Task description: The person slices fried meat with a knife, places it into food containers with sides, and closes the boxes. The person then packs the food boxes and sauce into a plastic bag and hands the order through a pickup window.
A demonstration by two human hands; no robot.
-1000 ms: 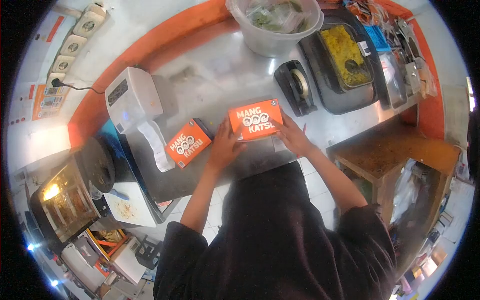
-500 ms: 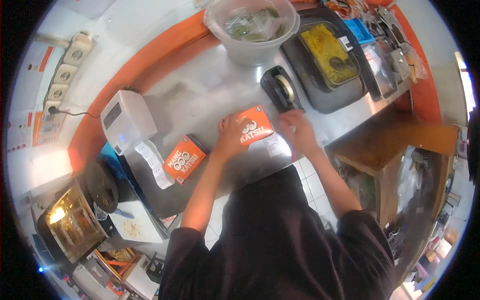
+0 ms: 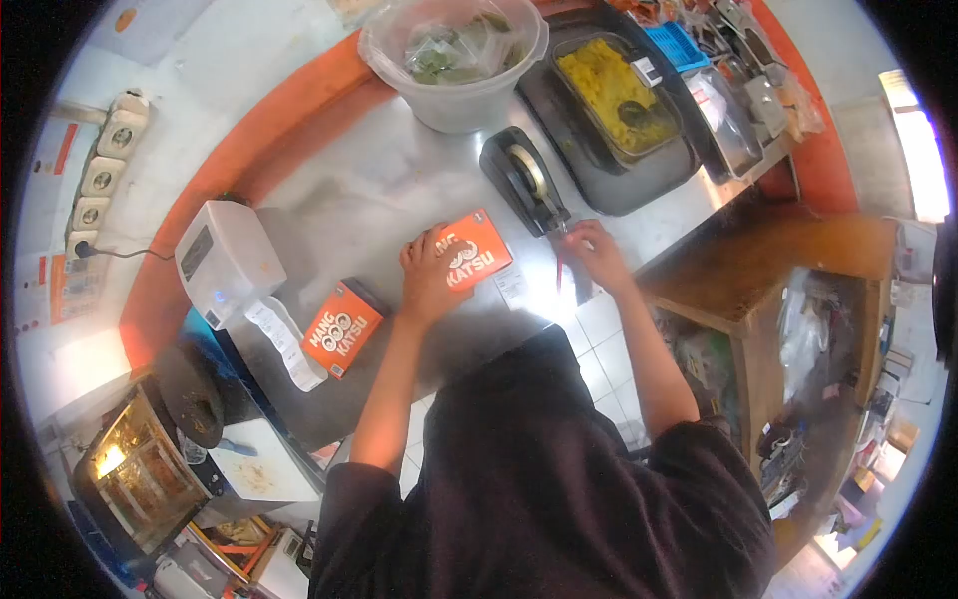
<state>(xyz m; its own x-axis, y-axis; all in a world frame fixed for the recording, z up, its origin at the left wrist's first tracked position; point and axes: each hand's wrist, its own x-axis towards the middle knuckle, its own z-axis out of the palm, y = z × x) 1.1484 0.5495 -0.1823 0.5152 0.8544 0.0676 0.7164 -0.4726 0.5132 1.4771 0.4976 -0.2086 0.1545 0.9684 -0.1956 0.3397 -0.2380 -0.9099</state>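
My left hand (image 3: 427, 277) is wrapped over the left end of an orange printed takeaway box (image 3: 479, 245) that rests on the metal counter. At the front end of a black tape dispenser (image 3: 502, 178), my right hand (image 3: 599, 255) pinches with its fingertips at the tape's end; the tape itself is hardly visible. A roll of tape (image 3: 527, 170) sits in the dispenser. Partly under the box lies a small printed paper slip (image 3: 511, 287). A second orange box (image 3: 341, 329) stands to the left of my left hand, apart from it.
A white label printer (image 3: 230, 262) with a paper strip (image 3: 284, 344) curling out stands at the left. A translucent bucket (image 3: 454, 105) holds bagged greens. Behind the dispenser, a black tray (image 3: 639, 190) bears a container of yellow food (image 3: 611, 85). A wooden shelf (image 3: 738, 285) adjoins on the right.
My right hand, blurred before, has come to the front end of the tape dispenser with its fingers pinched. My left hand stays on the box. The whole view has shifted slightly.
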